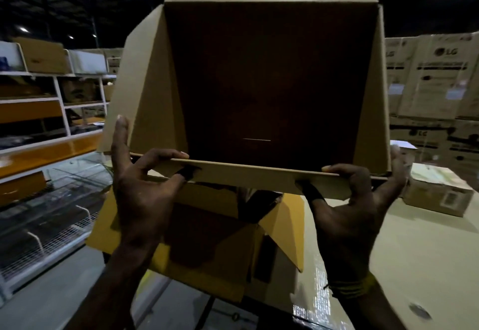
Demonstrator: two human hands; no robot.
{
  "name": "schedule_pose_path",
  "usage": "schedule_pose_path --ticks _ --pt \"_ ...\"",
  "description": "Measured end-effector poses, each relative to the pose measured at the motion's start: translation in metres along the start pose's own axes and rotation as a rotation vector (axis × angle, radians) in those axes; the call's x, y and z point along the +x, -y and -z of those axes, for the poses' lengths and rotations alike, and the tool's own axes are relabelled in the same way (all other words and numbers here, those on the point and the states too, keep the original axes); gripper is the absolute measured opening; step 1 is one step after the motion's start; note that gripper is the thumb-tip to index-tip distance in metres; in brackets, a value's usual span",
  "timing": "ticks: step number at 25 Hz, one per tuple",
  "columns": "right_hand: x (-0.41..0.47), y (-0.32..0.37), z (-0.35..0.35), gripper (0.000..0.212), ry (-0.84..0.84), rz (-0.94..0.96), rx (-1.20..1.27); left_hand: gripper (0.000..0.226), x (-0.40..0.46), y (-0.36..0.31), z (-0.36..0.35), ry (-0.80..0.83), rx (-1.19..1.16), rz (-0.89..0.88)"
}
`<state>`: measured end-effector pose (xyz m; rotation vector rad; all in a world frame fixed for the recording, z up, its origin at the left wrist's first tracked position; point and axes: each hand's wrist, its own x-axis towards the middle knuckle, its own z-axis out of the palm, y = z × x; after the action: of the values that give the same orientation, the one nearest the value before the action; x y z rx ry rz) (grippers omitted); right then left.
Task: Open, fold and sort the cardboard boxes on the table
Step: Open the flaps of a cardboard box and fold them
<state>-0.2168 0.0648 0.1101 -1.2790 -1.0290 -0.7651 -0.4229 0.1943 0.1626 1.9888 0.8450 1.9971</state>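
While raised above the table (414, 246), open cardboard box (269, 83): left hand (141, 195) and right hand (347, 208) pinch its near flap (248, 174). Step: folding, likely. Next: press flap flat.

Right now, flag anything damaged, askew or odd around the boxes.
Nothing looks damaged. The left hand and right hand hold the raised box level by its near flap. The open yellow box below sits skewed, overhanging the table edge.
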Motion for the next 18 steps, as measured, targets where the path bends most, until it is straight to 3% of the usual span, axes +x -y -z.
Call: schedule_pose_path --ticks 1,2,4,8,18 --pt "0.011 -0.005 -0.006 0.049 0.032 -0.074 0.069 0.033 0.006 0.011 0.002 -0.006 0.018 0.017" --pt "0.03 0.002 -0.025 0.05 -0.003 -0.026 0.142 0.032 0.011 0.025 0.003 0.012 0.032 0.02" --pt "0.044 0.004 -0.063 0.054 0.006 -0.116 0.131 0.031 0.025 0.054 0.007 -0.011 0.063 0.016" --pt "0.03 -0.003 -0.118 0.054 0.069 -0.104 0.218 0.028 0.05 0.098 0.005 -0.008 0.051 0.049" --pt "0.023 0.03 -0.21 0.048 0.067 -0.122 0.19 0.027 0.102 0.194 0.026 0.012 0.022 0.049"
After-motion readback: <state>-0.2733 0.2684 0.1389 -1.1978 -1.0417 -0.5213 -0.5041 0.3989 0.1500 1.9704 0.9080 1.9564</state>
